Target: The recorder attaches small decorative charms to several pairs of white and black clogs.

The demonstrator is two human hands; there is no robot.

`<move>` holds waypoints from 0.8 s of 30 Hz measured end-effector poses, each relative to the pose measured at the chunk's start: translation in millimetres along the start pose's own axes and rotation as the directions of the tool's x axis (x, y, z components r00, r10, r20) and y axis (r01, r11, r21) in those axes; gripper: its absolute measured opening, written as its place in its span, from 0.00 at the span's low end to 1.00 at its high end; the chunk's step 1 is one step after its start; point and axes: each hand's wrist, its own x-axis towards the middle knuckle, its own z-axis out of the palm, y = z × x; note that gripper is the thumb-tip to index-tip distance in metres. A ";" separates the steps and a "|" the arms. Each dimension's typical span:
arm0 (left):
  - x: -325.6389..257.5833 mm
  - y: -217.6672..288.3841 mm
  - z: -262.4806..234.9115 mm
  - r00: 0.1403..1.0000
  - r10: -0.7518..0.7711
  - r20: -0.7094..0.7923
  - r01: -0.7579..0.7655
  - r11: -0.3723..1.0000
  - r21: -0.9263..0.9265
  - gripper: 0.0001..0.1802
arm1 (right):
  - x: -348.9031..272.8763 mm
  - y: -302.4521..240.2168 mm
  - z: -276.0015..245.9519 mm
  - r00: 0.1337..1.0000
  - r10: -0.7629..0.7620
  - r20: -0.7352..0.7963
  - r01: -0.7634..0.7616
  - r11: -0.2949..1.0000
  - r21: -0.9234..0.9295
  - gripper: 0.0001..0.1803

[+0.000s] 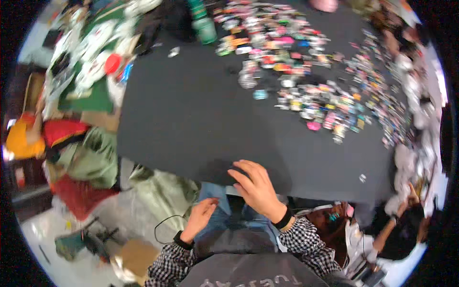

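My right hand [257, 185] hovers over the near edge of a dark grey table [191, 110]. Its thumb stands apart from the fingers, and nothing shows in it. My left hand [201, 217] is lower, in front of my lap and off the table's edge. Its fingers are loosely stretched and a little blurred, with nothing visible in them. Both wrists have black bands over black-and-white checked sleeves. Farther off on the table lies a large spread of small colourful items [287, 52], too blurred to name. A small pale blue piece [260, 94] sits at its near left side.
A green bottle-like object [204, 28] is at the far edge. Clear plastic bags [98, 52] and cloth bundles [95, 158] crowd the left. White bags [406, 167] line the right side, where another person's arm [389, 227] reaches. A cardboard piece [136, 258] is on the floor.
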 end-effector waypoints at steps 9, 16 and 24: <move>57.1 -201.4 -62.6 0.885 -0.292 -0.362 0.355 0.927 0.120 0.14 | 0.0 7.8 65.2 0.989 0.097 0.109 -0.062 0.955 -0.289 0.32; 71.3 -386.5 -92.4 0.766 -0.152 -0.624 0.408 0.866 0.290 0.19 | -5.7 1.9 75.4 0.979 0.075 0.192 0.023 0.885 -0.464 0.40; 115.6 -442.2 -103.4 0.774 -0.415 -0.478 0.595 0.735 0.325 0.24 | -17.0 -2.2 94.6 0.996 -0.084 0.020 0.079 0.803 -0.591 0.41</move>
